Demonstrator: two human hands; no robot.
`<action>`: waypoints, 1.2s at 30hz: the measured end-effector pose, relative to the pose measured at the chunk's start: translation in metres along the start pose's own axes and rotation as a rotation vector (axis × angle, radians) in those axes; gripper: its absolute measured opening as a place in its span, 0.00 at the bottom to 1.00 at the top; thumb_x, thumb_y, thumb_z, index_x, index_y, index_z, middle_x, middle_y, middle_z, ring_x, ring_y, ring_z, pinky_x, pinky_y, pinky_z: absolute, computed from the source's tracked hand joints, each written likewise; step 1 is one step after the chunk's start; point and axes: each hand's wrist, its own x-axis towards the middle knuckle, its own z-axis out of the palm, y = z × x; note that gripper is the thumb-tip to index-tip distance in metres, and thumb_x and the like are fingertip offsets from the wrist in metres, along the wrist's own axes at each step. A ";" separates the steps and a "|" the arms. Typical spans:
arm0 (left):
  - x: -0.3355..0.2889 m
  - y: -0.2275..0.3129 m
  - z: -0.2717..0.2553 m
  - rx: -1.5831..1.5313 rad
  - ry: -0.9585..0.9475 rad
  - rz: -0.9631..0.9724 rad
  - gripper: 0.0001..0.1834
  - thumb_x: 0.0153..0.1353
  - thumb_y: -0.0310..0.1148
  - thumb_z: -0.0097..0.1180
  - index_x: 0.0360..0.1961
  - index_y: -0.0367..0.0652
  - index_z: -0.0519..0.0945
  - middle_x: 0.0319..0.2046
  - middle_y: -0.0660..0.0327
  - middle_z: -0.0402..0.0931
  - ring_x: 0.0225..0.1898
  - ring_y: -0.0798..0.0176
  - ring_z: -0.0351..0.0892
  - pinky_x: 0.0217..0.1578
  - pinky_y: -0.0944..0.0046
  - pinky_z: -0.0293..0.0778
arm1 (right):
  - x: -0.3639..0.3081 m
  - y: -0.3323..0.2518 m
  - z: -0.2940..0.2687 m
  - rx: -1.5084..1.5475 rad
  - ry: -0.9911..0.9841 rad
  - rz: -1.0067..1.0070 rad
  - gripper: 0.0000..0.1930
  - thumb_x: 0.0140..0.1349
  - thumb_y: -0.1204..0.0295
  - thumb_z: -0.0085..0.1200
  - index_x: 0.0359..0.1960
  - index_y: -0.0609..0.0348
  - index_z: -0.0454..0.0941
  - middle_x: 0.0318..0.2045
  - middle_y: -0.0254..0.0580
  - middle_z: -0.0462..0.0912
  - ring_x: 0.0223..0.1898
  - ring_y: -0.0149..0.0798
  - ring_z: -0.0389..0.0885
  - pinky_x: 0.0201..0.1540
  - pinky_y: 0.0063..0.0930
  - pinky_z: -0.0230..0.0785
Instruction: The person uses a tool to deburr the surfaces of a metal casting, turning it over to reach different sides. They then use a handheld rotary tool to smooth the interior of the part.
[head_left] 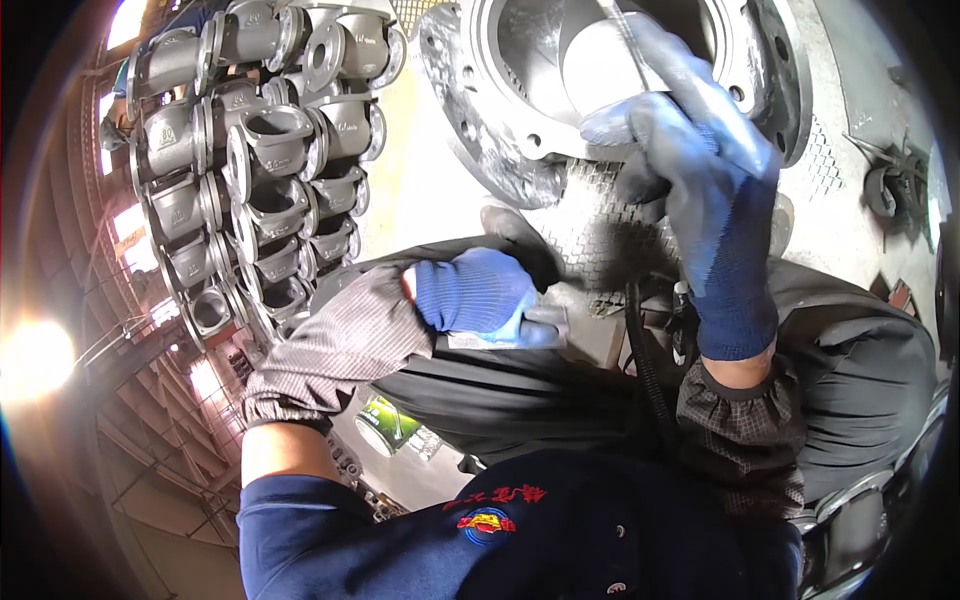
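Note:
A large grey valve body casting (480,95) lies in front of me with its round bore facing up. My right hand (700,145), in a blue coated glove, reaches over the bore's near rim. Its fingers close around a thin rod-like tool (628,35), which slants across the opening; the tool's working end cannot be made out. Inside the bore a pale round surface (600,65) shows brightly. My left hand (485,295), also gloved in blue, rests low over my thigh. Its curled fingers are on a flat pale piece (470,342), mostly covered by the hand.
Stacked grey flanged valve bodies (270,150) stand on the left. Below my left forearm is a green-and-white container (385,425). Dark metal parts (890,190) lie on the floor at the right. A black hose (645,350) runs between my legs.

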 end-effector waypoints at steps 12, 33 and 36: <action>-0.082 -0.063 -0.020 -1.464 0.763 0.156 0.17 0.61 0.29 0.46 0.48 0.30 0.71 0.45 0.48 0.74 0.43 0.58 0.76 0.47 0.66 0.72 | 0.033 -0.054 -0.053 -0.422 0.233 0.036 0.15 0.65 0.73 0.40 0.51 0.59 0.71 0.35 0.47 0.81 0.32 0.31 0.80 0.33 0.19 0.74; 0.025 -0.146 -0.061 -1.973 0.909 0.179 0.22 0.65 0.45 0.38 0.53 0.43 0.69 0.46 0.55 0.73 0.45 0.58 0.74 0.46 0.58 0.73 | 0.029 0.029 -0.152 -0.423 0.640 0.430 0.17 0.62 0.71 0.38 0.49 0.66 0.71 0.39 0.47 0.78 0.37 0.38 0.77 0.41 0.30 0.70; 0.031 -0.166 -0.063 -1.973 0.808 0.153 0.24 0.66 0.48 0.37 0.54 0.43 0.68 0.44 0.56 0.73 0.43 0.60 0.75 0.44 0.59 0.73 | -0.016 0.030 -0.139 -0.659 0.650 0.324 0.18 0.60 0.69 0.43 0.48 0.67 0.71 0.37 0.50 0.79 0.36 0.38 0.76 0.43 0.28 0.68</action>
